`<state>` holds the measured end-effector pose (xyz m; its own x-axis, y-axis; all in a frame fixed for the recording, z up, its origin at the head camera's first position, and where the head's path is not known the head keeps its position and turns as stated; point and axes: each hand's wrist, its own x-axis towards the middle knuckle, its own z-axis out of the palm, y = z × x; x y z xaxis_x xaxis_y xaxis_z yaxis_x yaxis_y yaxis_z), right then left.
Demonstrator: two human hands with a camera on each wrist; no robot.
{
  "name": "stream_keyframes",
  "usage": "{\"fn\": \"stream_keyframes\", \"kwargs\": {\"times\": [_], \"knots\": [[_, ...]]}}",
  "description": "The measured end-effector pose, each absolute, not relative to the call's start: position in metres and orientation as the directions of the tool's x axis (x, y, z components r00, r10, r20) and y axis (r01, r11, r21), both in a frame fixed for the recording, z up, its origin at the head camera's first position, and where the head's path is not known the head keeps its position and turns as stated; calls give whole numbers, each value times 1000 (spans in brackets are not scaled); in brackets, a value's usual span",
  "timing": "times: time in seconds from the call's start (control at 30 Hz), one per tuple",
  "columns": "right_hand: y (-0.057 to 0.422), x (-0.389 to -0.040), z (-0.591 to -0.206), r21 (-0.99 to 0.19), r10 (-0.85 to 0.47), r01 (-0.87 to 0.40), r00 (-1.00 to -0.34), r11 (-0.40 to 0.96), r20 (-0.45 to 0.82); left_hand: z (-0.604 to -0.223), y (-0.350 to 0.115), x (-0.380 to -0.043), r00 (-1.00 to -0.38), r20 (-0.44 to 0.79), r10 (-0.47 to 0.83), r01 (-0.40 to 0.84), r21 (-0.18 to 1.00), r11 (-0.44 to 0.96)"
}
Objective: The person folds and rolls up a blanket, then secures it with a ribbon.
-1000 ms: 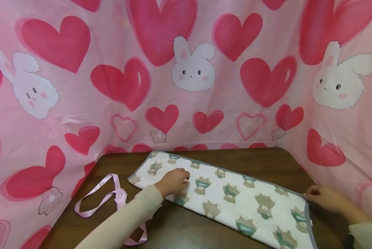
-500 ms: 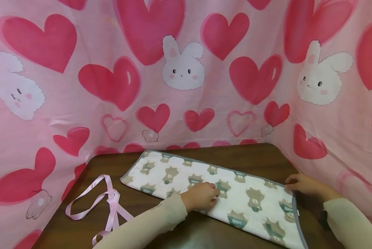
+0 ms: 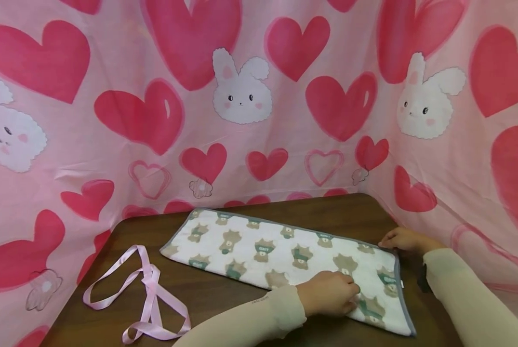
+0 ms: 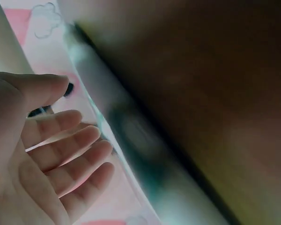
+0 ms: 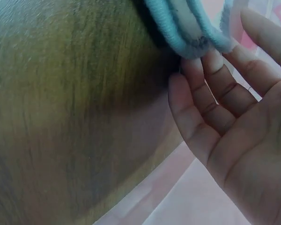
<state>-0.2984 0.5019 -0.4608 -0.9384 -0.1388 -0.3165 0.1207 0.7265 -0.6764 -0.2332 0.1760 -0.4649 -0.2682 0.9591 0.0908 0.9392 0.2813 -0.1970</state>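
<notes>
A folded white towel (image 3: pixel 250 241) with brown bears, green prints and grey edging lies slantwise across the table. My left hand (image 3: pixel 330 293) is over its near edge, towards the right end. In the left wrist view, the fingers of the left hand (image 4: pixel 61 154) are loosely bent with nothing between them, beside the towel's blurred edge (image 4: pixel 136 136). At the towel's far right corner is my right hand (image 3: pixel 408 239). The right wrist view has this hand's fingertips (image 5: pixel 193 65) touching the layered, edged corner (image 5: pixel 196 49), the thumb standing apart from it.
A pink satin ribbon (image 3: pixel 154 289) lies in loose loops at the left of the brown wooden table (image 3: pixel 341 212). Pink cloth (image 3: pixel 237 140) printed with hearts and rabbits hangs behind and on both sides.
My left hand has moved rightward along the towel from its left part to near its right end. My right hand stays at the far right corner. The head view has turned right.
</notes>
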Motion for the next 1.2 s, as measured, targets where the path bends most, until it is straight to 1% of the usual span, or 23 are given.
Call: {"fn": "stream_keyframes", "kwargs": {"times": [0.17, 0.3, 0.4, 0.57, 0.73, 0.8, 1.03, 1.2], "knots": [[504, -300, -463, -731, -162, 151, -927, 665, -339, -466, 209, -217, -260, 25, 965, 947, -188, 260], [506, -296, -460, -718, -147, 150, -931, 680, -333, -470, 234, -204, -267, -51, 962, 951, -176, 254], [508, -294, -458, -705, -132, 164, -929, 690, -346, -473, 247, -195, -261, -75, 962, 953, -182, 244], [510, -295, -457, -685, -127, 173, -923, 708, -365, -473, 256, -182, -231, -51, 972, 958, -186, 218], [506, -302, -457, -701, -154, 174, -913, 692, -378, -469, 257, -170, -241, -40, 970, 950, -214, 227], [504, -304, -455, -706, -155, 190, -906, 683, -395, -470, 259, -167, -245, -45, 968, 949, -217, 230], [501, -310, -443, -678, -84, 312, -871, 666, -484, -473, 268, -163, -254, -60, 965, 930, -291, 226], [504, -312, -443, -670, -73, 348, -854, 655, -514, -469, 266, -167, -242, -67, 968, 934, -287, 214]]}}
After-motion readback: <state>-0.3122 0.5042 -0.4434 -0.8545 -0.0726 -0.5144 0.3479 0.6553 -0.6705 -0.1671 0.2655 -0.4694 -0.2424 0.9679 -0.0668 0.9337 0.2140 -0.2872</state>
